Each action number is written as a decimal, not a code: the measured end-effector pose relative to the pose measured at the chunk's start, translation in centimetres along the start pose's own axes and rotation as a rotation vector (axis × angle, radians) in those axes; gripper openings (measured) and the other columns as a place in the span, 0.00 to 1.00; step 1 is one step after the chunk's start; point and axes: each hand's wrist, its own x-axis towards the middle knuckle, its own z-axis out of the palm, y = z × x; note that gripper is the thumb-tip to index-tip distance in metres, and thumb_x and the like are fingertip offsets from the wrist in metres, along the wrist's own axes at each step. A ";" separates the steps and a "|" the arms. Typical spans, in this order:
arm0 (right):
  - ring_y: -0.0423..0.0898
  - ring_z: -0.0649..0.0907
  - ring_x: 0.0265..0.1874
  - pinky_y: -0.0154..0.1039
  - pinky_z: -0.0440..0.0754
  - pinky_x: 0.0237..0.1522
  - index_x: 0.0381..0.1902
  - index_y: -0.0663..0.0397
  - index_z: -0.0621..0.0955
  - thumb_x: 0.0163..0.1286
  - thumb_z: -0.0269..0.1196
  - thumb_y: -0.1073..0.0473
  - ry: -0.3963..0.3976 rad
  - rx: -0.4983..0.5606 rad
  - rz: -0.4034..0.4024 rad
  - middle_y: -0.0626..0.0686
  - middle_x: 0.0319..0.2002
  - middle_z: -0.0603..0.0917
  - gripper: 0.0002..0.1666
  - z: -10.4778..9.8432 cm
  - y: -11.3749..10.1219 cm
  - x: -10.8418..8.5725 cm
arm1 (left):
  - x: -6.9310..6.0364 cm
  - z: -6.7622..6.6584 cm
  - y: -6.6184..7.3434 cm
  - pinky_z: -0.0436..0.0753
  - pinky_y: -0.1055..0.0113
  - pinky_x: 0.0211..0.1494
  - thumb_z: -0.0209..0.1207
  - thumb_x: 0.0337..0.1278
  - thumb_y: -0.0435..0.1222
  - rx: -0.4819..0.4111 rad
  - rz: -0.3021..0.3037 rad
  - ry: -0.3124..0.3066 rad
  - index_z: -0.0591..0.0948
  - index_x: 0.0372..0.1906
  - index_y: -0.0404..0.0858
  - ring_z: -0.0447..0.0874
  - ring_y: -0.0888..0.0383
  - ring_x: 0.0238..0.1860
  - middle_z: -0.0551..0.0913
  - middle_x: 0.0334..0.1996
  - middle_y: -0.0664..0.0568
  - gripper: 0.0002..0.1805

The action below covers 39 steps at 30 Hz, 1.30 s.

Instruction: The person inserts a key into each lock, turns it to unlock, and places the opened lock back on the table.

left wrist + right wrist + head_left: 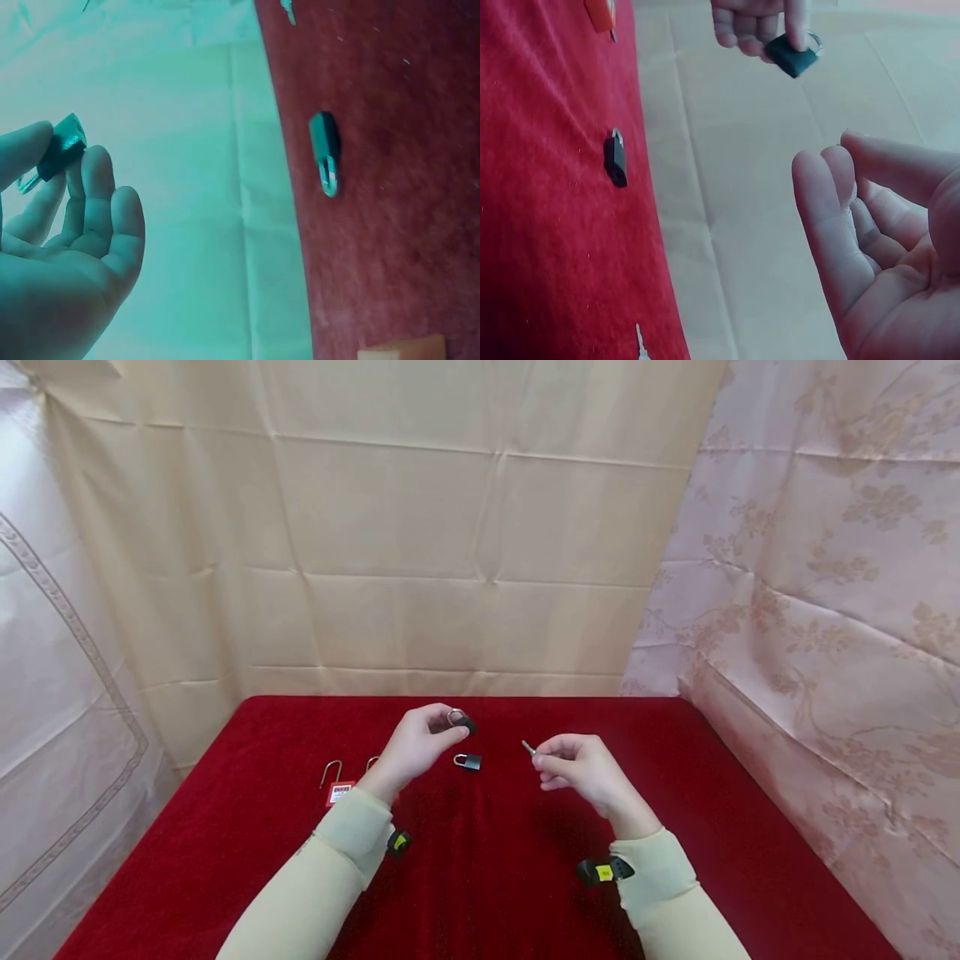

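My left hand [420, 743] pinches a black padlock [466, 723] with a silver shackle between thumb and fingers, above the table; in the left wrist view it is a dark block [63, 147]. A second black padlock [470, 762] lies on the red cloth below and between the hands. My right hand [588, 768] is raised, thumb and fingertips together around a small metal piece, mostly hidden by the fingers [814, 195]. A slim silver thing, seemingly a key [528, 747], appears beside those fingertips; the right wrist view has it on the cloth [641, 343].
A red padlock [340, 792] with a white label and tall shackle lies on the left of the red-covered table [465, 902]. Beside it, another shackle [372, 762] shows partly behind my left wrist. Beige and patterned curtains [390, 527] hang behind and at both sides.
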 end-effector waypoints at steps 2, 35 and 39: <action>0.50 0.84 0.30 0.47 0.89 0.37 0.44 0.72 0.82 0.68 0.69 0.68 -0.006 0.005 -0.010 0.61 0.34 0.84 0.12 0.2 -0.2 -0.1 | -0.1 -0.1 0.3 0.81 0.57 0.50 0.67 0.63 0.31 -0.061 -0.004 0.008 0.84 0.42 0.36 0.85 0.53 0.42 0.87 0.38 0.51 0.06; 0.45 0.83 0.24 0.49 0.89 0.35 0.42 0.72 0.83 0.69 0.68 0.65 -0.132 0.020 -0.062 0.70 0.34 0.82 0.12 3.1 -1.5 -1.1 | -2.7 1.2 -1.0 0.87 0.60 0.44 0.62 0.70 0.36 -0.656 -0.385 -0.023 0.83 0.48 0.28 0.84 0.58 0.30 0.85 0.34 0.43 0.13; 0.45 0.84 0.24 0.48 0.89 0.35 0.44 0.75 0.82 0.69 0.68 0.66 -0.141 0.039 -0.051 0.68 0.34 0.83 0.13 3.3 -1.4 -1.1 | -2.8 1.1 -1.0 0.86 0.60 0.44 0.62 0.70 0.35 -0.629 -0.366 -0.038 0.82 0.49 0.26 0.84 0.58 0.30 0.85 0.35 0.42 0.15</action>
